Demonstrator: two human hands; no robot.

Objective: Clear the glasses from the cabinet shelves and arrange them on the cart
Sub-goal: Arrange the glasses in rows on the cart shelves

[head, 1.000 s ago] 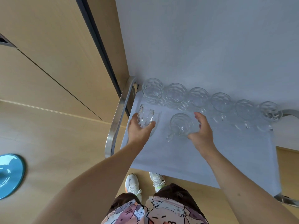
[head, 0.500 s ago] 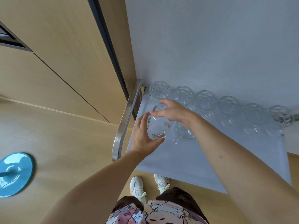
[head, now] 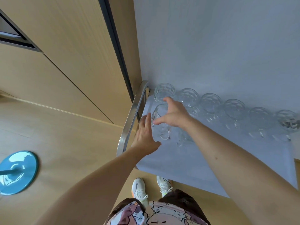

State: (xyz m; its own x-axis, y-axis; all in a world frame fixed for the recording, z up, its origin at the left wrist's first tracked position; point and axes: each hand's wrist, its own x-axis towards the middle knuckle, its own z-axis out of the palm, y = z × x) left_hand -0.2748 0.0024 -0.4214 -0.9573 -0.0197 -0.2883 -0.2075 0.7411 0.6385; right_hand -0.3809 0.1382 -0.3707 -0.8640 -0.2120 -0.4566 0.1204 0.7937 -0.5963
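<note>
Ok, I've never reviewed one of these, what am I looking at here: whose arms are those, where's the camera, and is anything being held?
There is no machine: a person wears a camera on the head, looking down, so both arms reach in from below. The cart is covered with a pale cloth and has a metal handle. Six clear glass mugs stand in a back row. In front, the left hand and right hand sit either side of another mug, fingers straight, not gripping it. One more mug shows partly under the right forearm. A blue round base stands on the floor.

Six clear handled glasses (head: 210, 101) line the cart's (head: 178, 163) far edge — two more (head: 159, 122) upright behind, near its left edge.
</note>
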